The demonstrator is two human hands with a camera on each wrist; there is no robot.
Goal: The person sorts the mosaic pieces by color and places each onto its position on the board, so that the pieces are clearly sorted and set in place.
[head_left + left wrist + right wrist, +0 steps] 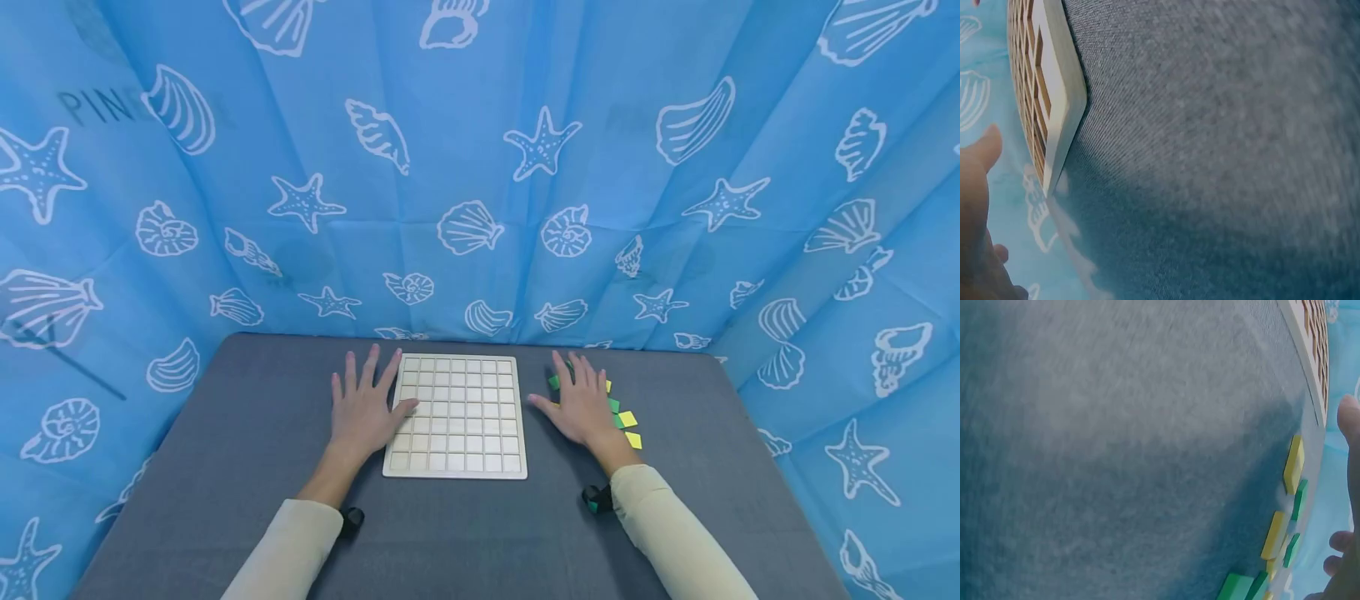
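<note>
Currently, two wide grips at a board (457, 417) and tiles (627, 419)

The left hand (366, 412) is spread wide, its thumb over the board's left edge; whether it touches, I cannot tell. The board, a pale grid, lies flat on a grey table (465, 542), between the hands. The right hand (583, 408), also spread wide, partly hides the yellow and green tiles. Behind hangs a blue shell-patterned curtain (480, 108).

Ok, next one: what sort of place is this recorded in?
Probably a curtained-off tabletop recording booth: a blue curtain printed with shells and starfish surrounds a gray fabric-topped table, which holds a wooden grid board and some yellow and green tiles. The wider room is hidden.
</note>
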